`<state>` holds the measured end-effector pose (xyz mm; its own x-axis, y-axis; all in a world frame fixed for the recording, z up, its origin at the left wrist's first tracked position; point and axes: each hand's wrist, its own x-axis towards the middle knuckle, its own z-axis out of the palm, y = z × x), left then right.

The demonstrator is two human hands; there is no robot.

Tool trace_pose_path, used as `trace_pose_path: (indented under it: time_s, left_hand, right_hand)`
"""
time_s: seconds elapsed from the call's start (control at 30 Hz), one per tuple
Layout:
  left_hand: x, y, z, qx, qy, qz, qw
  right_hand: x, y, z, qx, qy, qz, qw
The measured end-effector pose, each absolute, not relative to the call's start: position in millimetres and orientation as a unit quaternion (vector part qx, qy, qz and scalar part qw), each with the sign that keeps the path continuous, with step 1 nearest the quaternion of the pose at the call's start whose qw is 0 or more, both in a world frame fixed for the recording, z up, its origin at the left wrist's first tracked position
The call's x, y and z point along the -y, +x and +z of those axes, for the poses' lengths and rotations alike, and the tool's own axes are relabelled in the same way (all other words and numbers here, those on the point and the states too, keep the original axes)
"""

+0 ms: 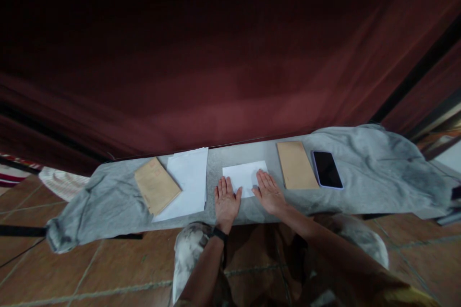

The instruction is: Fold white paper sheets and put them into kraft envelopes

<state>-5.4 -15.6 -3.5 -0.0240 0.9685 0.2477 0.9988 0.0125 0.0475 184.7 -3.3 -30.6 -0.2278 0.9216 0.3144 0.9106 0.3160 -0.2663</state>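
Observation:
A white sheet of paper (245,172), apparently folded, lies flat in front of me on the grey cloth. My left hand (227,201) rests flat on its left end, fingers stretched out. Across the right end lies my right hand (269,194), palm down with the fingers extended. Just right of that hand is a brown envelope (297,165). To the left of my left hand sits a stack of white paper (190,177), partly covered by more brown envelopes (156,184).
A phone or small tablet (327,169) in a purple case lies right of the brown envelope. Grey cloth (118,196) covers the narrow bench, bunched at both ends. A dark red panel (230,81) rises right behind it. Tiled floor (126,264) shows below.

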Motion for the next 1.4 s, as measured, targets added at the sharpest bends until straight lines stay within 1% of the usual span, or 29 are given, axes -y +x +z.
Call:
trace_pose_path:
  time_s: [0.13, 0.3, 0.73, 0.87, 1.1, 1.3, 1.4]
  left_hand:
    - [15, -6, -6, 0.709, -0.693, -0.109, 0.073]
    - [13, -8, -9, 0.706, -0.694, -0.121, 0.072]
    - [14, -6, -7, 0.707, -0.695, -0.121, 0.058]
    - [14, -6, -7, 0.709, -0.692, -0.123, 0.057]
    - [-10, 5, -1, 0.648, -0.751, -0.124, 0.021]
    - [-29, 19, -2, 0.599, -0.792, -0.121, -0.004]
    - [-32, 14, -8, 0.589, -0.8, -0.115, -0.01]
  right_hand:
    - [3, 171, -25, 0.81, -0.549, 0.052, 0.202]
    - [-2, 160, -27, 0.826, -0.526, 0.056, 0.195]
    - [-30, 169, -33, 0.768, -0.609, 0.001, 0.197]
    - [-31, 171, -35, 0.765, -0.615, -0.011, 0.192]
    - [-32, 172, -30, 0.762, -0.615, -0.001, 0.203]
    - [-42, 171, -13, 0.782, -0.605, 0.034, 0.147]
    - [-49, 164, -10, 0.801, -0.582, 0.036, 0.134]
